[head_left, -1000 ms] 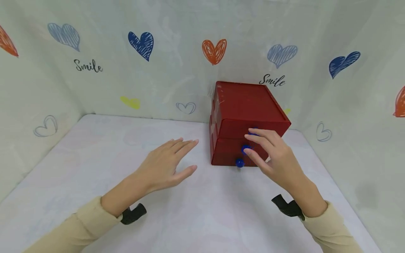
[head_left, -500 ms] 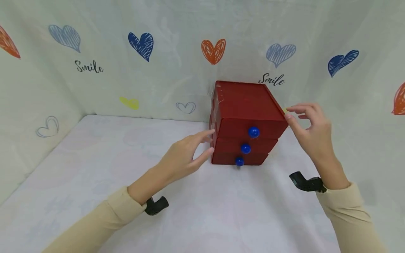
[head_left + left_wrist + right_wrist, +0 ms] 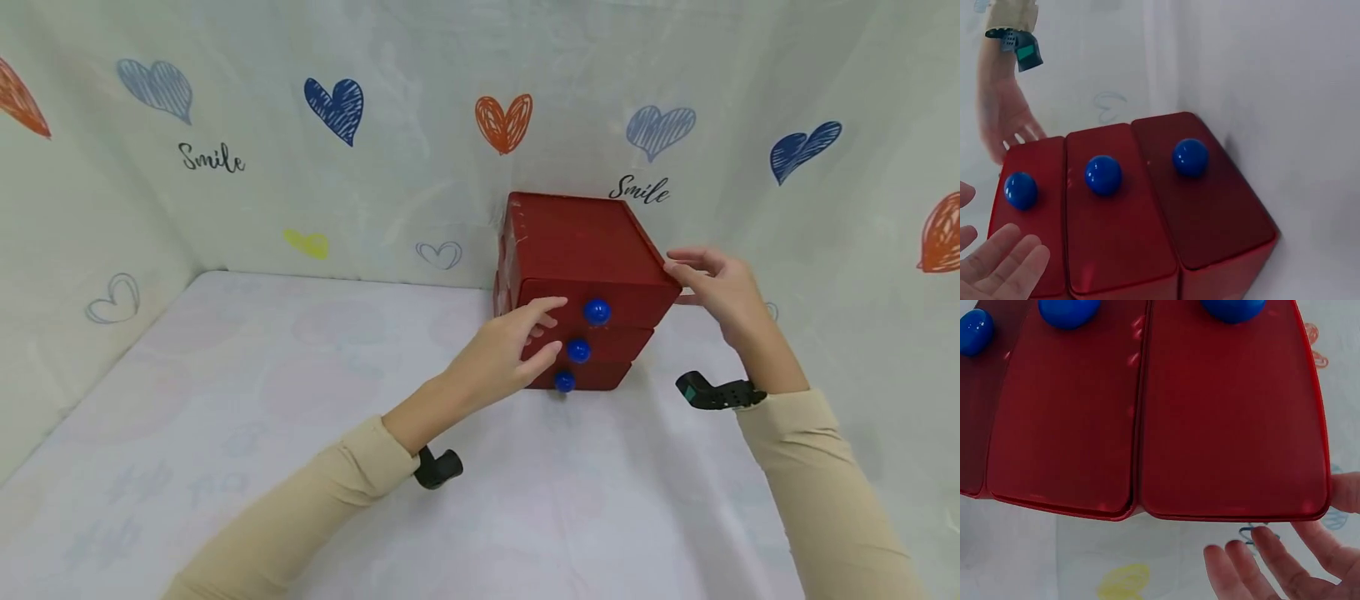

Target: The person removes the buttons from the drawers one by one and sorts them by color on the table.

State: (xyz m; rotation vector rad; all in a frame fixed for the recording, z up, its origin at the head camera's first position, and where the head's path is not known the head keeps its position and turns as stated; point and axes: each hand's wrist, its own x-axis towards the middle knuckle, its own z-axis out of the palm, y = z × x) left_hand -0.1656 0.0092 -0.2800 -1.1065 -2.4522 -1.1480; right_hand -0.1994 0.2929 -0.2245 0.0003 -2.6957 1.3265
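A red cabinet of three stacked drawers (image 3: 577, 237) stands on the white table, all its drawers closed. Each front carries a round blue knob: top knob (image 3: 597, 312), middle knob (image 3: 578, 350), bottom knob (image 3: 565, 382). My left hand (image 3: 495, 358) is in front of the left part of the drawer fronts, index finger and thumb spread, pointing toward the top knob with a gap between. At the cabinet's upper right front corner is my right hand (image 3: 727, 296). Its thumb touches the top edge, while the other fingers (image 3: 1285, 565) reach along the right side, partly hidden.
The white tabletop (image 3: 262, 383) stretches left and in front of the cabinet. Pale curtain walls (image 3: 405, 183) printed with hearts and "Smile" rise behind and at both sides. A black wrist camera (image 3: 437, 468) sits under the left wrist and another (image 3: 716, 392) by the right.
My left hand has moved right, from beside the cabinet to its front. My right hand has left the knobs and gone to the upper right corner.
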